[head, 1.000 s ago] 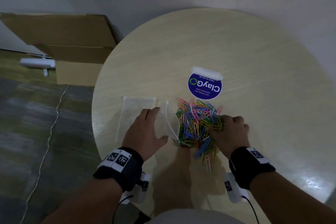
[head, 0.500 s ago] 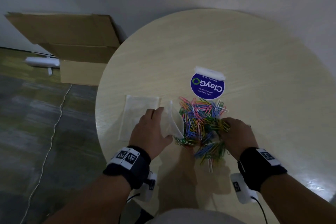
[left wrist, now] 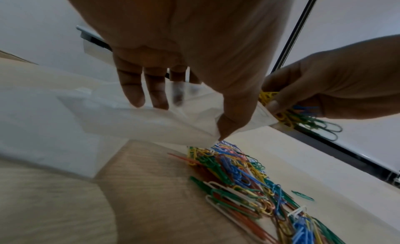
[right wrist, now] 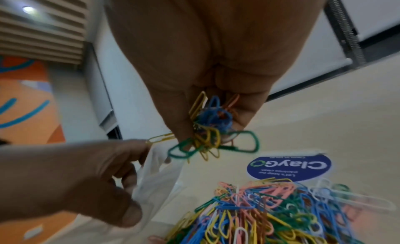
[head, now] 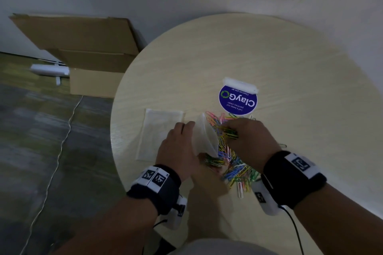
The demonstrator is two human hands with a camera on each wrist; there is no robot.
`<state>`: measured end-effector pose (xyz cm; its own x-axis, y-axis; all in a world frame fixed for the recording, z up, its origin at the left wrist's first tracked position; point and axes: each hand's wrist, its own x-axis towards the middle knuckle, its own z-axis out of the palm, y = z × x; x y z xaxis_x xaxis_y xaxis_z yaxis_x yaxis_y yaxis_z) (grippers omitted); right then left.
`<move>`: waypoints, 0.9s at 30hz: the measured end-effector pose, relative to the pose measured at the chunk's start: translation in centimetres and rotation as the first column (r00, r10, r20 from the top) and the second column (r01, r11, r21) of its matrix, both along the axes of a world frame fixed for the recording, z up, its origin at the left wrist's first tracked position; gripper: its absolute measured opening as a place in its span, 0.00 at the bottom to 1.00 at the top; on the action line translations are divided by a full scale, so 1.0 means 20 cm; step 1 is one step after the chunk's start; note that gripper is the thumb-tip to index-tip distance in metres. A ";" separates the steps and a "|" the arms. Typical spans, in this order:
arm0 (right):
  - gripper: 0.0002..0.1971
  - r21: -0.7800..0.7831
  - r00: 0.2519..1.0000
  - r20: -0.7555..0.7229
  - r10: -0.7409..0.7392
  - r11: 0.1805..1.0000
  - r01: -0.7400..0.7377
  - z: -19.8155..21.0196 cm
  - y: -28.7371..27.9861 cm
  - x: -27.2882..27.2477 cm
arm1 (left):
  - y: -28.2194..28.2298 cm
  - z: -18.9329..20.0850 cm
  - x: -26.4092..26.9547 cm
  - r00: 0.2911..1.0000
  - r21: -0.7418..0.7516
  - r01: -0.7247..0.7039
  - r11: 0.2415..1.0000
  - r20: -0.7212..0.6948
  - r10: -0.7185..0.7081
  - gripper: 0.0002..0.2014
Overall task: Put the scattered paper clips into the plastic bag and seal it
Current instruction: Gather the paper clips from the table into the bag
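Observation:
A heap of coloured paper clips lies on the round pale wooden table, seen close in the left wrist view and the right wrist view. My left hand grips a clear plastic bag and lifts its mouth open beside the heap; thumb and fingers pinch the bag. My right hand pinches a bunch of clips, green and yellow ones dangling, just above the bag's mouth.
A round blue ClayGo sticker lies just beyond the heap. A second flat clear bag lies left of my left hand. Cardboard boxes stand on the floor to the left, with a cable running past.
My right hand gathered clips from the heap, lifted them and moved left to the bag's mouth. The left hand raised and tilted the bag open.

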<state>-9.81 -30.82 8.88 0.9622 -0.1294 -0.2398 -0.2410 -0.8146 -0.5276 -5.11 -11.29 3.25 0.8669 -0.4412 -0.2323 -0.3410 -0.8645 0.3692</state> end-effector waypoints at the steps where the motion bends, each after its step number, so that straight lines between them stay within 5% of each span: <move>1: 0.21 -0.025 0.999 0.001 0.042 0.999 -0.042 -0.01 0.02 0.02 | -0.01 0.00 -0.01 1.000 -0.009 0.004 1.000 0.002 -0.004 0.43; 5: 0.22 -0.143 0.977 0.021 0.212 0.968 -0.207 -0.04 0.07 0.07 | -0.01 0.00 -0.02 1.000 -0.066 0.015 0.998 -0.005 -0.016 0.41; 13: 0.17 -0.167 0.994 0.006 0.106 0.981 -0.103 -0.05 0.03 0.07 | 0.02 -0.07 -0.02 0.997 -0.236 -0.054 0.970 -0.073 0.037 0.38; 21: 0.17 -0.192 0.961 0.032 0.275 0.945 -0.264 -0.08 0.11 0.06 | 0.00 -0.04 -0.04 0.997 -0.232 -0.023 0.972 -0.081 0.005 0.39; 27: 0.18 -0.152 0.969 0.009 0.247 0.958 -0.243 -0.01 0.12 0.05 | 0.00 -0.04 -0.05 0.996 -0.256 -0.048 0.965 -0.087 0.026 0.38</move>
